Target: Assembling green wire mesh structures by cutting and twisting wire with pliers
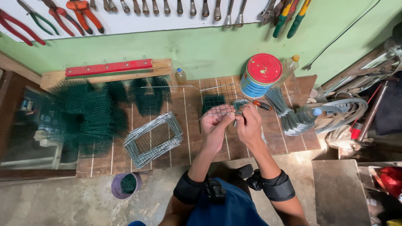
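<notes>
Both hands meet over desk point(176, 146) centre: left hand point(215, 125) pinched shut on wire mesh piece point(217, 109), long axis running left-right just above fingers, right hand point(249, 125) closed on its right end, equally near, contents unclear.

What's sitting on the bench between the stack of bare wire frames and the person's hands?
Nothing: in the head view, only bare wooden bench shows between the stack of wire frames and the left hand.
</notes>
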